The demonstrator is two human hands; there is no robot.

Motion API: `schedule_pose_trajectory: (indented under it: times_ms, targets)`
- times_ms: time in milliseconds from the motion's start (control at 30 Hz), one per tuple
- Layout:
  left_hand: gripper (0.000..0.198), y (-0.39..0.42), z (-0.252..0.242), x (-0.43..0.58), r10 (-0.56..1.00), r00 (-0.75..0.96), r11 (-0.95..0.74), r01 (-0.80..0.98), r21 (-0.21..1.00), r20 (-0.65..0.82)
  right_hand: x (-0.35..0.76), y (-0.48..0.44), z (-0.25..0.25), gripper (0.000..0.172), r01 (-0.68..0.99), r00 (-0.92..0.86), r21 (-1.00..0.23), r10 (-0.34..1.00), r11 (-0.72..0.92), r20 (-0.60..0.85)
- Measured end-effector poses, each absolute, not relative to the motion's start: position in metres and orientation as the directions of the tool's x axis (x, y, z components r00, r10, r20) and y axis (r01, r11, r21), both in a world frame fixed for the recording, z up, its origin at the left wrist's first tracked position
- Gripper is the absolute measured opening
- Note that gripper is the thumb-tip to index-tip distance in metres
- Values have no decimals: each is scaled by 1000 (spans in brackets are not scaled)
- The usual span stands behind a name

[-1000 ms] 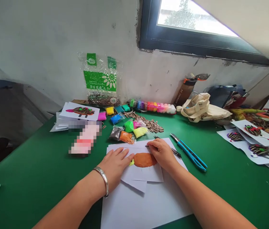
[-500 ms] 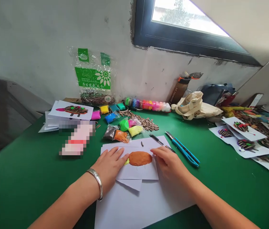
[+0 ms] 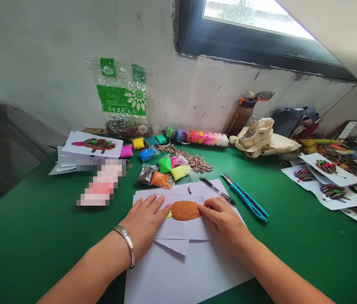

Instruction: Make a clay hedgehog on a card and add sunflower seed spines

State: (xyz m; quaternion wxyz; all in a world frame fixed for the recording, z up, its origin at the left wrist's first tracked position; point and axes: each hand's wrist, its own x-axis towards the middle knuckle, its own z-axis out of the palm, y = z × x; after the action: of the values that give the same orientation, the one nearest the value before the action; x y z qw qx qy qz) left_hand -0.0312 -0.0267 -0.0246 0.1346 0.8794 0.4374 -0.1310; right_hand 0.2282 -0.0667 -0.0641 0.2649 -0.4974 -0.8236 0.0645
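A flat orange clay oval [image 3: 185,210] lies on a small white card [image 3: 183,230], which rests on a larger white sheet [image 3: 178,274]. A bit of yellow-green clay [image 3: 168,215] sticks out at the oval's left end. My left hand [image 3: 145,219] lies flat on the card's left side, fingers stretched, a silver bangle on the wrist. My right hand [image 3: 224,217] has its fingers drawn together against the oval's right end; what they pinch, if anything, is hidden. One loose sunflower seed [image 3: 189,190] lies on the paper behind the oval.
On the green table [image 3: 33,240] sit small bags of coloured clay [image 3: 166,172], a heap of sunflower seeds [image 3: 199,163], a pen [image 3: 217,190] and a blue utility knife [image 3: 248,198]. Picture cards are stacked at the left [image 3: 93,145] and right [image 3: 330,177]. A canvas bag [image 3: 263,139] and bottle [image 3: 244,112] stand by the wall.
My right hand left the oval's top edge, swung right and came in against its right end. A seed now lies on the paper. The left hand stayed put.
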Motion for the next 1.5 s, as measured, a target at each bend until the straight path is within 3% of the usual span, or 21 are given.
schedule_pose_trajectory:
  times_ms: [133, 367, 600, 800, 1000, 1233, 1500]
  targets:
    - [85, -26, -23, -31, 738, 578, -569, 810, 140, -349, 228, -66, -64, 42, 772, -319, -428, 869, 470, 380]
    - [88, -25, -20, -29, 723, 574, -578, 807, 119, -383, 220, -63, -60, 34, 828, -445, -240, 854, 507, 268]
    - [91, -25, -23, -30, 730, 580, -591, 801, 93, -362, 225, -62, -62, 42, 775, -314, -440, 881, 453, 354]
    - [90, -26, -20, -29, 727, 562, -578, 811, 90, -395, 219, -64, -61, 32, 841, -381, -279, 874, 463, 302]
    - [88, -27, -18, -29, 726, 574, -579, 807, 113, -379, 218, -60, -53, 36, 825, -367, -347, 889, 447, 274]
    - [87, -27, -17, -28, 718, 572, -588, 803, 95, -395, 186, -47, -33, 41, 825, -435, -274, 865, 494, 251]
    - [86, -28, -16, -27, 721, 572, -577, 808, 118, -392, 167, -34, -50, 5, 838, -456, -230, 866, 495, 204]
